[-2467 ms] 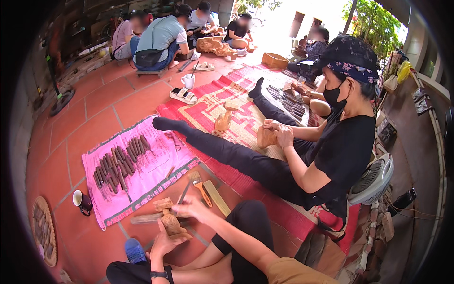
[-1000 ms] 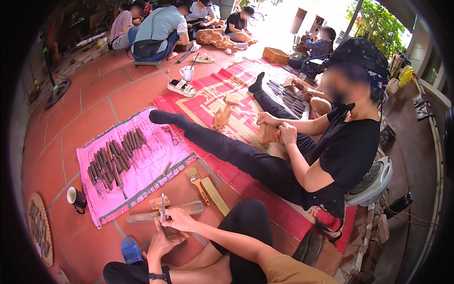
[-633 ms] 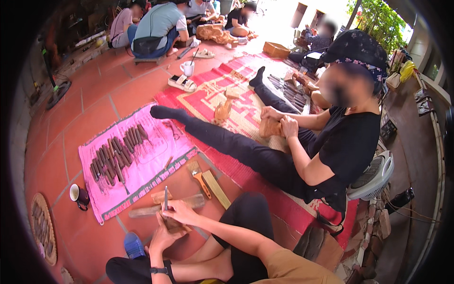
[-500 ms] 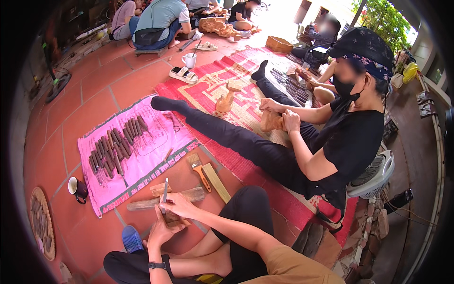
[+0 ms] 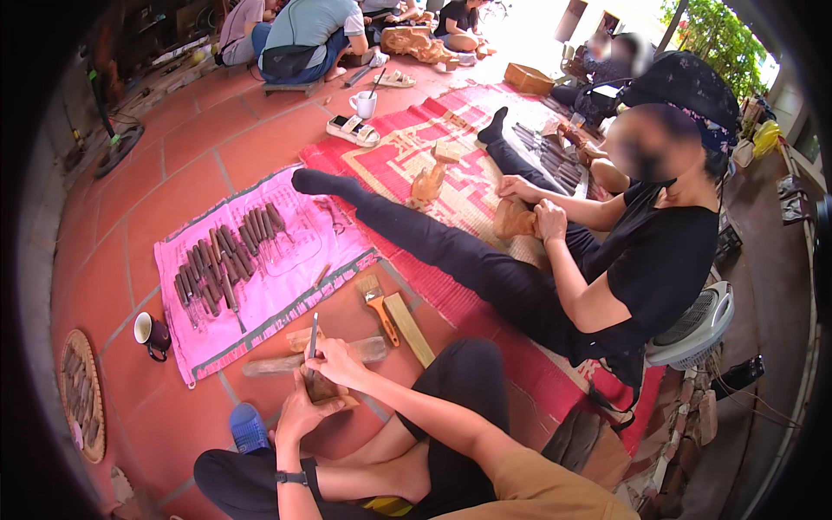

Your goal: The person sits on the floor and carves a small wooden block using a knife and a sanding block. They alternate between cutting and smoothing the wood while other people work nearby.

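My left hand (image 5: pixel 301 409) is wrapped round a small brown wooden block (image 5: pixel 321 387), low over the tiled floor before my crossed legs. In my right hand (image 5: pixel 338 362) is a slim grey tool (image 5: pixel 313 336), held nearly upright against the block's top; its lower end is hidden, so I cannot tell whether it is a pencil or a chisel. Just beyond lie a weathered wooden bar (image 5: pixel 368 350) and a lighter wood piece (image 5: pixel 299 339). A flat brush (image 5: pixel 379 308) with an orange handle and a wooden strip (image 5: pixel 408 329) lie to the right.
A pink cloth (image 5: pixel 286 286) carries several dark-handled carving tools (image 5: pixel 217 264). Left are a mug (image 5: pixel 152 334), a woven tray (image 5: pixel 101 416) and a blue slipper (image 5: pixel 249 427). At right, a co-worker (image 5: pixel 663 251) in black handles a carved wood piece (image 5: pixel 513 218) on a red mat (image 5: pixel 451 286).
The whole view has shifted slightly, so things appear a little farther right. Both my hands keep their hold on the block and the slim tool.
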The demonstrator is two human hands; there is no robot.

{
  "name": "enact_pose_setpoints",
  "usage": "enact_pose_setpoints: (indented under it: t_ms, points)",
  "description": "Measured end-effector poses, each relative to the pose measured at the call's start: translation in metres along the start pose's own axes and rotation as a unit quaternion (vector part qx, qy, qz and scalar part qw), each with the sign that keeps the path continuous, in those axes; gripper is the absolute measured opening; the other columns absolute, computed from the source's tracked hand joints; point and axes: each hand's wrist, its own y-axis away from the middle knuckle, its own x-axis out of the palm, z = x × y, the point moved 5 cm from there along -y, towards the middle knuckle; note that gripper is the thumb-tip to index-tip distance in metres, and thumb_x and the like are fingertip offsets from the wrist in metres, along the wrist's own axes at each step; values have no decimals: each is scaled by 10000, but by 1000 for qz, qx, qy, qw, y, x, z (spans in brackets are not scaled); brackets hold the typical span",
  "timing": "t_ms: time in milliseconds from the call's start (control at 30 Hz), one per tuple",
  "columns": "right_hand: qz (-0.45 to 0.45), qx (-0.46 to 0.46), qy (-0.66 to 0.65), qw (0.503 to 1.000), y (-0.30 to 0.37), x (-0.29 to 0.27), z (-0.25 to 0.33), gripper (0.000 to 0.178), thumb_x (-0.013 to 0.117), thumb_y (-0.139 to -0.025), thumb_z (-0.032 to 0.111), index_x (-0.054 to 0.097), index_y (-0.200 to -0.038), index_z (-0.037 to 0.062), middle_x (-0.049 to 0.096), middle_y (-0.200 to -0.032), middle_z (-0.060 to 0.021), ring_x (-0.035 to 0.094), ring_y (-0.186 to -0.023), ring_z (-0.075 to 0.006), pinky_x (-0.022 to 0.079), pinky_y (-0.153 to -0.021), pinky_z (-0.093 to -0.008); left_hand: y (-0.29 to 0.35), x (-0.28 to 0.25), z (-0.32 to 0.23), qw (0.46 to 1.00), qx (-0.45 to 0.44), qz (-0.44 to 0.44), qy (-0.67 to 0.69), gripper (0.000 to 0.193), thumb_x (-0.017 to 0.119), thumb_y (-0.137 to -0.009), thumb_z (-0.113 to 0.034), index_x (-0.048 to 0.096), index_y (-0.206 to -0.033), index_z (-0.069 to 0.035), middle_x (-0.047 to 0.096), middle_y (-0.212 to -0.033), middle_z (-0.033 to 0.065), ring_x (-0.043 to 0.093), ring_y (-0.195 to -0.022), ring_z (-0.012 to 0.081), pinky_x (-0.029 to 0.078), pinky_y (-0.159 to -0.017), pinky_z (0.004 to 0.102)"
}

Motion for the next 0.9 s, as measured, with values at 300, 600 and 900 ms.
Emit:
enact_pose_setpoints:
  t_ms: [300, 600, 900]
  points:
    - [-20, -20, 44, 999, 3, 6, 4, 163, 716, -820, 162, 659, -920, 46, 682, -766, -145, 684, -739, -306, 518, -675, -413, -8, 5, 16, 999, -25, 20, -4, 942, 854, -640, -563, 437, -1232, 39, 686, -1071, 252, 638, -1088, 415, 510, -894, 462]
    - [-3, -26, 112, 993, 8, 11, 10, 163, 675, -840, 178, 657, -929, 43, 689, -797, -193, 680, -757, -374, 520, -670, -458, -8, 4, 15, 998, -40, 43, 22, 964, 871, -619, -543, 430, -1259, 27, 677, -1125, 242, 640, -1110, 386, 504, -922, 446]
    - [-27, -61, 131, 989, 19, 18, 22, 140, 680, -830, 157, 638, -896, 40, 674, -773, -203, 669, -753, -389, 519, -665, -475, -8, 6, 20, 995, -33, 3, 96, 1060, 927, -576, -441, 352, -1334, 27, 652, -1189, 220, 632, -1140, 356, 488, -960, 413]
